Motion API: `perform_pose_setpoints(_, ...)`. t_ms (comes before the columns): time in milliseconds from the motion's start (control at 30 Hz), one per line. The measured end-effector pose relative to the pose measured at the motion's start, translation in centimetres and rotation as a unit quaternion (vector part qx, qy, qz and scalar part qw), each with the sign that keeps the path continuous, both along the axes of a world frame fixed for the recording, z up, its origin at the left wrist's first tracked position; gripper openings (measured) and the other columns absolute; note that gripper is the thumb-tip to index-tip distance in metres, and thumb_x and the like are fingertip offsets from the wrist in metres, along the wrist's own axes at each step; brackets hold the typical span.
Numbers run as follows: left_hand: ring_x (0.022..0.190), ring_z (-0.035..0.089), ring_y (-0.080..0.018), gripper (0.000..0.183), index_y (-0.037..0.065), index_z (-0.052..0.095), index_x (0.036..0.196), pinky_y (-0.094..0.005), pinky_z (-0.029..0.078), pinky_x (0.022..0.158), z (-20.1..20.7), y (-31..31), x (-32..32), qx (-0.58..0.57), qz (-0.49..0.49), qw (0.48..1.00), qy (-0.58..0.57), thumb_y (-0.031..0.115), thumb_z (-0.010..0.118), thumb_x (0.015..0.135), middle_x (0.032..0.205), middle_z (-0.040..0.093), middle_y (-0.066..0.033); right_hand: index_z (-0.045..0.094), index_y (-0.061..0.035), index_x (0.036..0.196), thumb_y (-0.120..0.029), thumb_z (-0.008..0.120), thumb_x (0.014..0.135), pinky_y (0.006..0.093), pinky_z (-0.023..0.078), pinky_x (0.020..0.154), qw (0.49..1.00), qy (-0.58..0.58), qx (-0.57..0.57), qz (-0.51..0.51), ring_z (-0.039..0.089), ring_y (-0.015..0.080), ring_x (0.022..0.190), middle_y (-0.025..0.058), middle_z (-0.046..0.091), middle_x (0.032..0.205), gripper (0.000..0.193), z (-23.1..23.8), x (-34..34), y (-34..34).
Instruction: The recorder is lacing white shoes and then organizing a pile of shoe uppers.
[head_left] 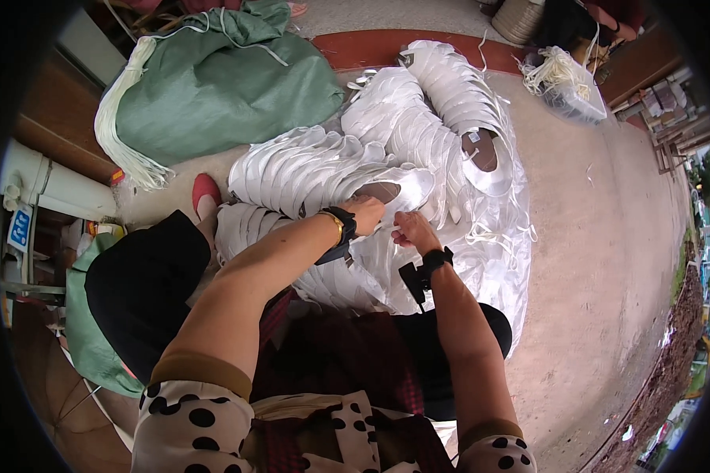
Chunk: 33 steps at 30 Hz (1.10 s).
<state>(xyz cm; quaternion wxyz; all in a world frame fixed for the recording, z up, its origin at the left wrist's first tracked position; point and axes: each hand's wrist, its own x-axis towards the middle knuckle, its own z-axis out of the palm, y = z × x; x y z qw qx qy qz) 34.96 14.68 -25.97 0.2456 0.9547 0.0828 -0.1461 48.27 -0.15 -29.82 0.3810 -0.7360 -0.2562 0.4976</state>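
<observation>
Rows of white shoe uppers (292, 175) lie nested into one another in front of me. My left hand (364, 214) is closed at the near end of one row, beside an upper with a brown inside (381, 191). What its fingers pinch is hidden. Close by on the right, my right hand (416, 231) is closed too, with a short piece of white lace (391, 229) showing at its fingertips, in the gap between both hands. A second row of uppers (450, 87) stretches away at the far right, and loose white laces (489, 234) hang near my right hand.
Clear plastic sheeting (517, 276) lies under the uppers. A big green sack (229, 87) stands far left, with a bundle of white laces (126, 118) over its side. More laces fill a plastic bag (568, 83) far right. Concrete floor (592, 260) stretches along the right.
</observation>
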Motion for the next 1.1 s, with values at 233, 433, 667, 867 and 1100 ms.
perform_pose_setpoints(233, 0.089, 0.064, -0.0427, 0.018, -0.005, 0.066, 0.092, -0.0481, 0.049, 0.083, 1.0, 0.2, -0.8, -0.047, 0.04, 0.99, -0.129, 0.008, 0.052, 0.092, 0.089, 0.067, -0.0244, 0.06, -0.0093, 0.092, -0.031, 0.052, 0.091, 0.0232, 0.039, 0.048, 0.957, 0.074, 0.017, -0.281, 0.049, 0.0082, 0.055, 0.0031, 0.064, 0.072, 0.023, 10.9, 4.0, -0.9)
perform_pose_setpoints(433, 0.108, 0.056, -0.0486, 0.053, -0.005, 0.04, 0.137, -0.051, 0.045, 0.096, 2.8, -0.8, -3.7, -0.008, 0.006, 0.984, -0.181, 0.016, 0.057, 0.092, 0.117, 0.057, -0.0317, 0.051, -0.0155, 0.073, -0.03, 0.054, 0.089, 0.0243, 0.022, 0.039, 0.933, 0.121, 0.15, -0.302, 0.029, 0.0052, 0.045, -0.003, 0.048, 0.061, 0.022, 7.7, 4.5, -1.8)
perform_pose_setpoints(667, 0.101, 0.06, -0.0476, 0.029, -0.006, 0.057, 0.107, -0.0535, 0.049, 0.088, 4.0, -2.5, -3.8, 0.091, -0.027, 0.991, -0.092, 0.018, 0.057, 0.093, 0.11, 0.06, -0.0295, 0.068, -0.0026, 0.088, -0.014, 0.056, 0.09, 0.0337, 0.048, 0.045, 0.85, -0.506, 0.134, -0.063, 0.064, 0.0166, 0.054, 0.008, 0.066, 0.066, 0.017, 3.8, 6.1, 0.1)
perform_pose_setpoints(867, 0.088, 0.065, -0.0474, 0.013, -0.005, 0.062, 0.09, -0.0529, 0.052, 0.078, 3.1, -3.5, -2.4, -0.001, 0.108, 0.972, -0.211, 0.002, 0.053, 0.083, 0.09, 0.066, -0.0298, 0.064, 0.0035, 0.081, -0.015, 0.053, 0.094, 0.0361, 0.046, 0.045, 0.924, -0.118, 0.127, -0.34, 0.062, 0.0222, 0.052, 0.0131, 0.063, 0.063, 0.025, 3.9, 5.9, 1.5)
perform_pose_setpoints(1100, 0.082, 0.065, -0.0449, 0.005, -0.002, 0.062, 0.076, -0.0512, 0.051, 0.073, 2.9, -2.4, -1.2, 0.061, 0.127, 0.963, -0.231, 0.001, 0.059, 0.076, 0.081, 0.065, -0.0283, 0.058, -0.0039, 0.089, -0.025, 0.052, 0.094, 0.0316, 0.044, 0.045, 0.773, 0.205, 0.271, -0.536, 0.068, 0.0226, 0.059, 0.0097, 0.068, 0.074, 0.023, 11.1, 4.6, 1.3)
